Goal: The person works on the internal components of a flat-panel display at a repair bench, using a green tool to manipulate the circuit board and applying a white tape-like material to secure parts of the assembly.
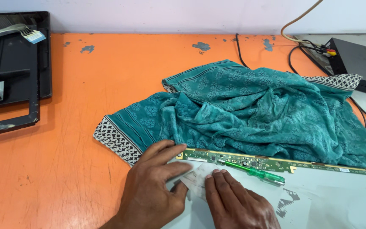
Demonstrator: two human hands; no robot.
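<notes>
From the head camera, the left hand [151, 191] lies flat with fingers spread over the near left corner of a pale sheet [339, 203] on the orange counter [56, 148], its fingertips just touching the end of a long green circuit strip [276, 163]; its grip is loose and open, closed round nothing, only pressing down; the right hand [238, 203] sits just beside it, fingers together and flat on a small piece of clear tape or film [195, 178] between the two hands, also holding nothing, so far as the picture shows; a green-handled screwdriver [255, 171] rests loose across the circuit strip, just beyond the right fingertips; a crumpled teal cloth [255, 110] lies behind the strip and touches its far edge; a black frame [9, 76] with a flat ribbon cable [18, 32] sits at the far left, and a black box [356, 63] with plugged cables at the far right; as a judgement, the thin strip looks fragile, and a hard press or sideways tug from either hand could bend it or tear its joint with the sheet; the loose screwdriver could roll and scratch it; the cloth could snag the edge.
</notes>
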